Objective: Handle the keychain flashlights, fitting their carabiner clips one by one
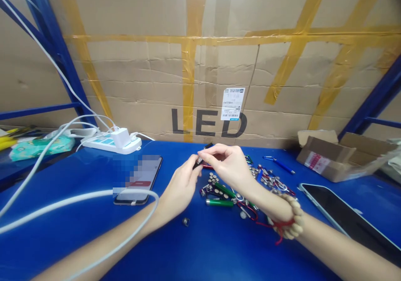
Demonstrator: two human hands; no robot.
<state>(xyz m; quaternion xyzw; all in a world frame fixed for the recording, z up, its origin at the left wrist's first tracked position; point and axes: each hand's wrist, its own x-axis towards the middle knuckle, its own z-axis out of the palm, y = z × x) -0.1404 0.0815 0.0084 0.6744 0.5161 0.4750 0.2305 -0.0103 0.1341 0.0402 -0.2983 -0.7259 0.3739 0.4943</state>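
My left hand [183,185] is closed around a small black tube [197,163] with a silvery end, which looks like a mini flashlight body. Thumb and forefinger of my right hand [230,166] pinch together at that silvery end; what they grip is too small to make out. Under and beside my right hand lies a pile of parts: a green tube [219,203], several silver button cells [213,176], a red carabiner [247,211] and other metal clips. A small dark metal piece [186,221] sits apart, nearer to me.
On the blue table, a phone [153,172] lies left and a larger phone [341,214] right. A white power strip [125,147] stands back left; its white cable [94,194] loops across my left forearm. An open cardboard box [332,158] and blue carabiner light [283,165] are right.
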